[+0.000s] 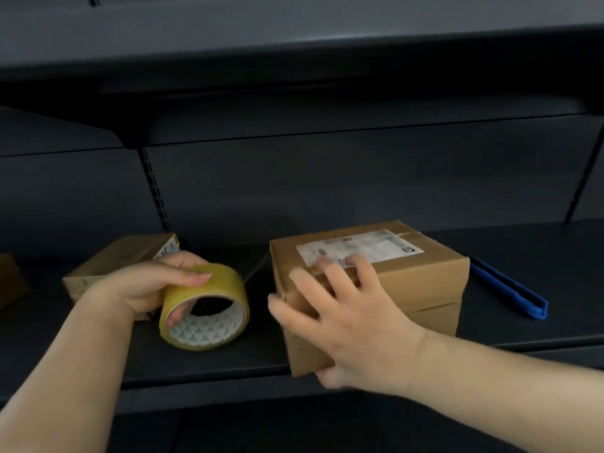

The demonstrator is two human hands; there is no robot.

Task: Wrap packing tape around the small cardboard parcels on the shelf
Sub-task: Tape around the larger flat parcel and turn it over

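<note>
Right hand [346, 322] spreads fingers over the parcel [421, 276], left hand [147, 282] grips the tape roll [209, 308], blue cutter [510, 289] beside.

dim scene; light falls from in front onto the forearms and the parcel [369, 276], while the shelf [228, 361] back stays dark. right hand [343, 318] motion-blurred, label text unreadable, edges bowed by the wide lens.

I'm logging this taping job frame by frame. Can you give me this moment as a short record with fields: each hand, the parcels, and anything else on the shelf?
left hand: grips the tape roll, fingers through its core
right hand: spread over the near corner of the labelled parcel
tape: a strand runs from roll to parcel
second parcel: behind the left hand
shelf: dark
other: blue tool, right of the labelled parcel
</note>
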